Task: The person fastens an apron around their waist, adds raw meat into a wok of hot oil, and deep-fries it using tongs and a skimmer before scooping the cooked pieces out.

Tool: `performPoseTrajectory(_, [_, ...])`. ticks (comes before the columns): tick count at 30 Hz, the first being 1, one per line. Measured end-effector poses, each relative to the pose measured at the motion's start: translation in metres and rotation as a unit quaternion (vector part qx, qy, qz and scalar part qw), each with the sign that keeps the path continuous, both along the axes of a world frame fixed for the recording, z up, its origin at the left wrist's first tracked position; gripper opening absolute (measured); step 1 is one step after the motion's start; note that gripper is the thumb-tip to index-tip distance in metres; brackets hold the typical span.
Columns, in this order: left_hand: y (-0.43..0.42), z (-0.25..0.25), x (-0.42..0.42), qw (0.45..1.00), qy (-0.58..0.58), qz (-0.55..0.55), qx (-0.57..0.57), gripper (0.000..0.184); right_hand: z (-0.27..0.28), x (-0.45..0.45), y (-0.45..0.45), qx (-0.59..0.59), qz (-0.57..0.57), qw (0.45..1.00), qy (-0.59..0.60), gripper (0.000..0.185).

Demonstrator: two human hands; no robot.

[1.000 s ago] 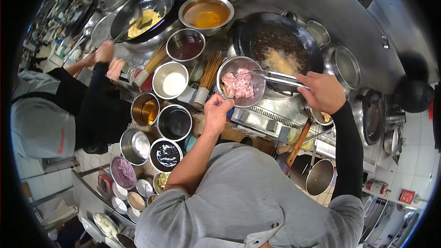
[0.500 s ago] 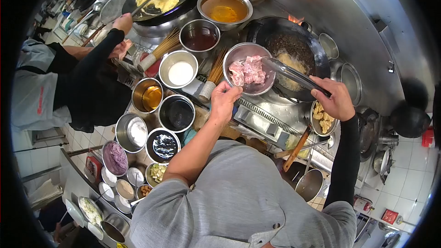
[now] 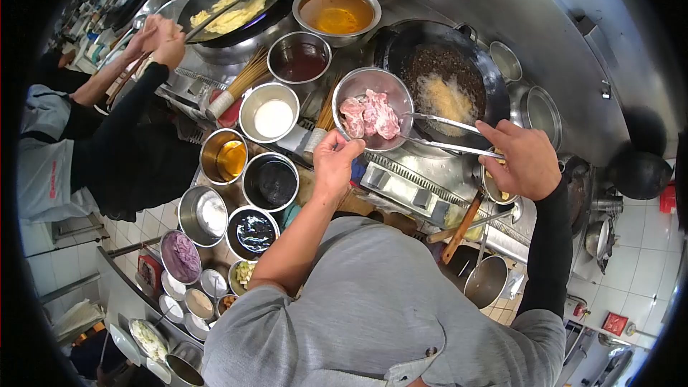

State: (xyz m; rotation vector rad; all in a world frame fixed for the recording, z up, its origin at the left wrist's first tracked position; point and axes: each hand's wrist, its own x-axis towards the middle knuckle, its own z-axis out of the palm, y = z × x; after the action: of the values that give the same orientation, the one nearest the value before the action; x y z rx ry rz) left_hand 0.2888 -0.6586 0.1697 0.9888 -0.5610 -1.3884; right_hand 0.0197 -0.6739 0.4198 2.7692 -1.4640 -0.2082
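Head view: Right hand [image 3: 527, 161] clamped fingers on tongs [image 3: 459, 148], newly spread, meat [image 3: 371, 115] seemingly ungripped. Left hand [image 3: 337, 166] pinched the bowl [image 3: 358, 82] between fingertips.

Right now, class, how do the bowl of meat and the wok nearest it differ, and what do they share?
The bowl is pale, shiny metal, while the wok is dark. The wok is wider than the bowl. The left hand holds the bowl, but no hand holds the wok. The bowl contains pink meat; the wok contains dark liquid with pale froth. Both are round and open-topped.
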Motion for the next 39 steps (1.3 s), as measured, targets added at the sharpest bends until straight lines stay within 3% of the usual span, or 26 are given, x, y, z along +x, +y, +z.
performPoseTrajectory(6, [0.003,0.008,-0.009,0.994,-0.094,0.037,-0.044,0.03,-0.017,0.015,0.003,-0.002,0.001,1.0,0.022,0.043])
performPoseTrajectory(12, [0.0,-0.008,-0.016,0.991,-0.116,0.055,-0.038,0.029,-0.026,0.013,0.0,-0.03,0.014,0.999,0.025,0.035])
performPoseTrajectory(21, [0.007,0.003,-0.046,0.999,0.002,0.041,0.026,0.027,0.044,-0.043,0.01,-0.126,0.018,0.991,-0.052,0.04])
performPoseTrajectory(26, [0.007,0.002,-0.06,0.998,0.026,0.052,0.021,0.021,0.051,-0.071,-0.003,-0.161,0.018,0.983,-0.09,0.037])
performPoseTrajectory(31, [0.015,-0.003,-0.056,0.995,0.019,0.097,0.028,0.025,-0.008,-0.092,-0.057,-0.137,-0.007,0.989,-0.064,0.034])
performPoseTrajectory(33, [0.023,-0.004,-0.045,0.995,0.011,0.092,0.039,0.024,-0.027,-0.071,-0.068,-0.059,-0.105,0.993,-0.005,0.035])
performPoseTrajectory(39, [0.032,-0.012,-0.012,0.998,0.029,0.036,0.041,0.025,-0.108,-0.04,-0.124,0.029,-0.223,0.973,0.061,0.038])
